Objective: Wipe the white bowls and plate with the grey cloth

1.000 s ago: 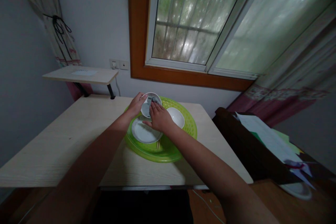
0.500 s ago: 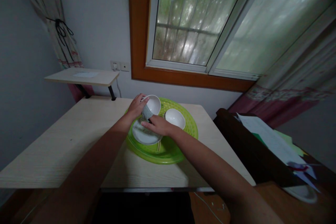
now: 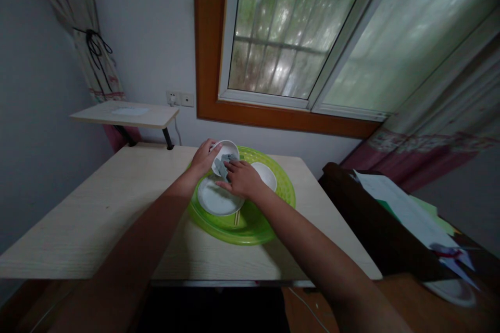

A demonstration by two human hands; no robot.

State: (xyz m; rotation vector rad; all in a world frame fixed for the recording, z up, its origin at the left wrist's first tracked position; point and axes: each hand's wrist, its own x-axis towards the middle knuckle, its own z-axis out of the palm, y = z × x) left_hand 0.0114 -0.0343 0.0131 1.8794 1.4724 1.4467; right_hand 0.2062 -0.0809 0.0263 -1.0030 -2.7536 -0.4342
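My left hand (image 3: pixel 204 157) grips the left rim of a white bowl (image 3: pixel 225 146), which is tilted at the back left of a round green tray (image 3: pixel 250 238). A grey cloth (image 3: pixel 222 168) is held under the fingers of my right hand (image 3: pixel 242 179), partly inside that bowl. Below both hands a white plate (image 3: pixel 216 201) lies on the tray. A second white bowl (image 3: pixel 267 174) stands to the right, partly hidden behind my right hand. The ends of a pair of chopsticks (image 3: pixel 236 217) stick out from beside the plate.
The tray rests on a pale wooden table (image 3: pixel 128 208). A small raised shelf (image 3: pixel 156 118) with a paper on it stands at the back left. To the right, a dark brown piece of furniture (image 3: pixel 351 218) carries papers (image 3: pixel 394 200). A window is behind the table.
My right hand has moved with the cloth from the bowl's near left rim to its inside and right edge. My left hand keeps its hold on the bowl.
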